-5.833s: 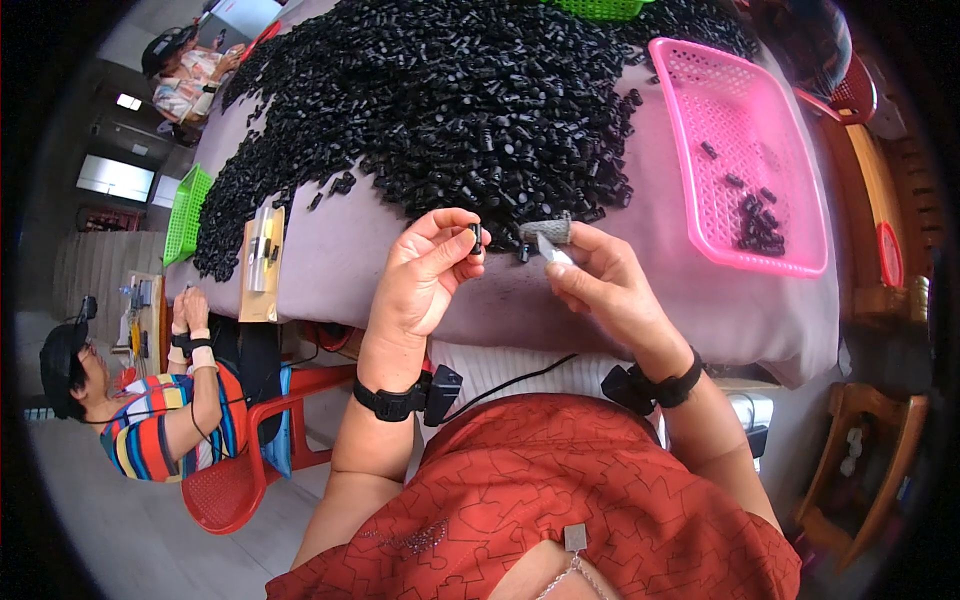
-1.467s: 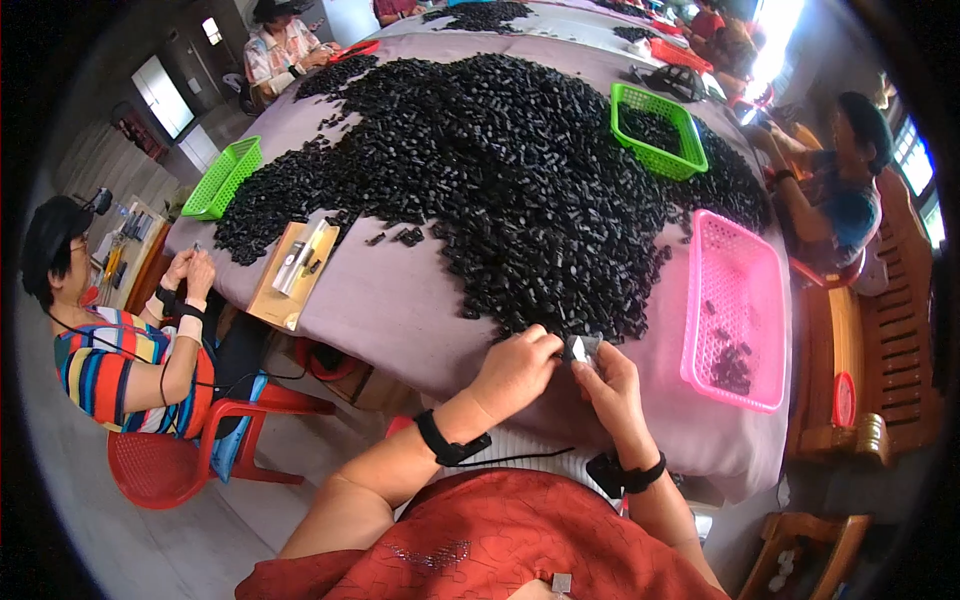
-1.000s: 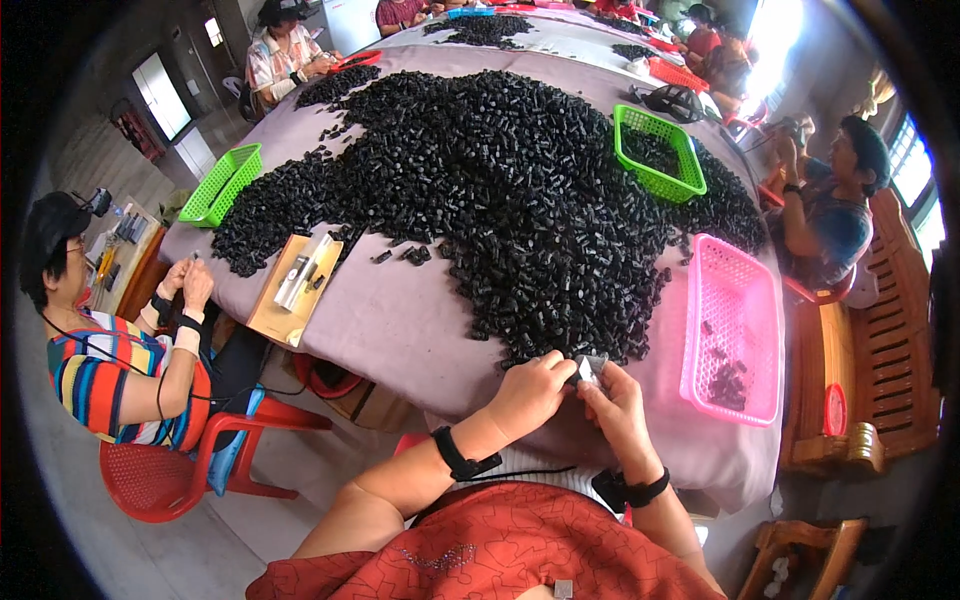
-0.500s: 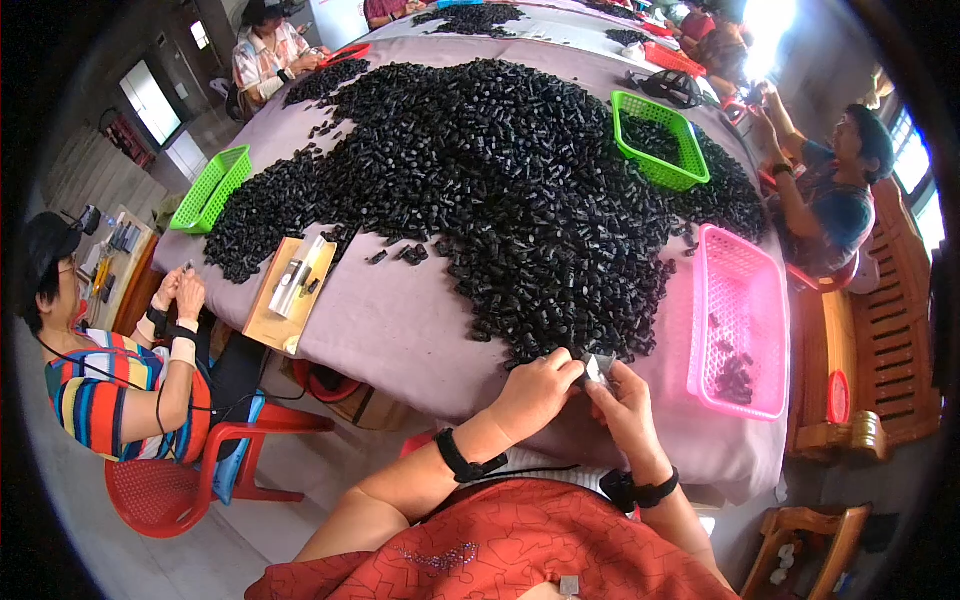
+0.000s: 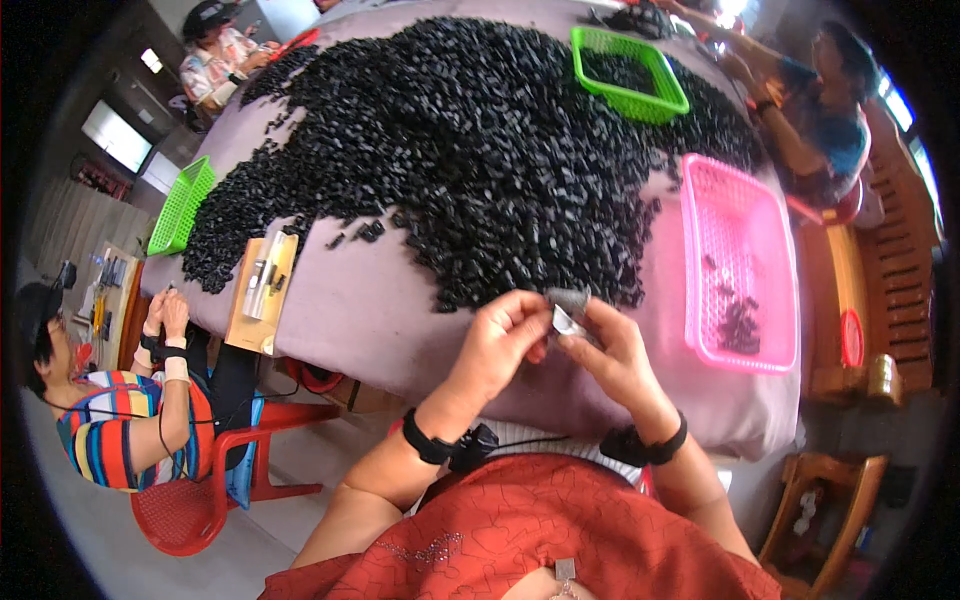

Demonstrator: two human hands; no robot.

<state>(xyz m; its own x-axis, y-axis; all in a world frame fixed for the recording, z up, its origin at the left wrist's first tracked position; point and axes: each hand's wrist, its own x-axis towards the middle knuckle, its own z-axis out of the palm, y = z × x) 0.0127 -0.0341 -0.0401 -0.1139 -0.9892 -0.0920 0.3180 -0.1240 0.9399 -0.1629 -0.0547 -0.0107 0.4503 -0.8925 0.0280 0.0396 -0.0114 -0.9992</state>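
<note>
My left hand (image 5: 497, 345) and my right hand (image 5: 622, 352) meet in front of my chest, above the table's near edge. Between the fingertips of the right one is a small shiny silver-grey piece (image 5: 566, 322), its kind unclear. A darker grey patch shows just above it. The left fingers are pinched together right beside that piece; whatever they hold is hidden. Just beyond both hands lies the near edge of a large heap of small black cylindrical parts (image 5: 480, 190).
At right, a pink mesh basket (image 5: 690, 270) holds several black parts. Green baskets stand at the heap's far right (image 5: 640, 108) and left (image 5: 180, 205). A wooden board (image 5: 245, 300) with a metal strip lies at the left edge, near a seated person (image 5: 135, 420). Another person (image 5: 820, 130) sits at right.
The view has tipped downward, so table and heap sit higher in the picture. Both hands remain together at the silver-grey piece, now a little nearer my body from the heap.
</note>
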